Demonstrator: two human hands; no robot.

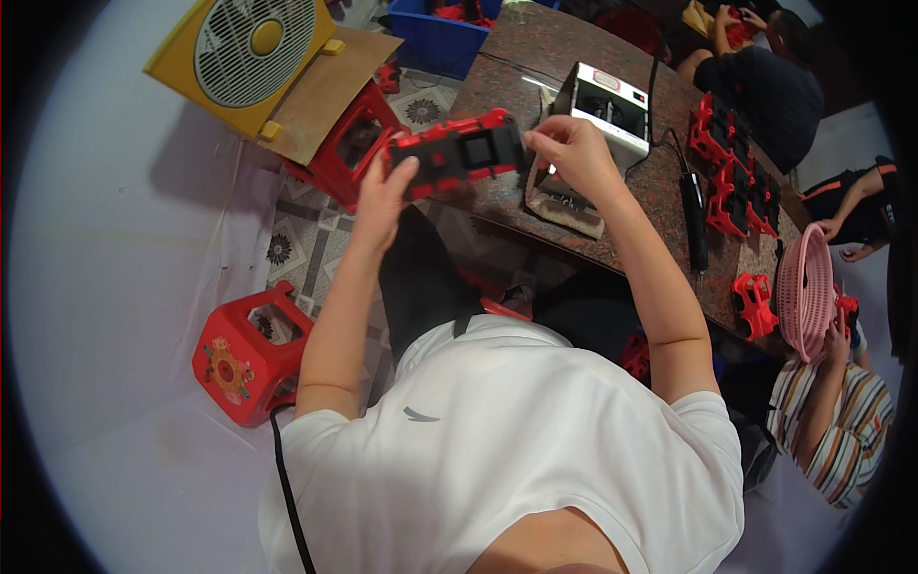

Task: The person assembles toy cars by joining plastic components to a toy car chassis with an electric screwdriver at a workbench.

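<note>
My left hand [381, 203] grips one end of a red-and-black plastic toy car chassis [448, 158], held up in front of my lap by the table edge. The thumb lies over its dark face, which has a square recess. At the chassis's other end, my right hand [580, 158] has its thumb and forefinger pinched together. What is between those fingertips is too small to make out. Just beyond the right hand, a white box-shaped machine [622, 120] with a dark opening stands on a cloth on the speckled table [535, 48].
A black electric screwdriver [695, 222] lies right of the machine, near several red-and-black chassis [732, 196]. Further right are a red part [755, 304], a pink basket [805, 292] and co-workers. At left stand a yellow fan [225, 62], a red stool [234, 368] and a blue bin [435, 43].
</note>
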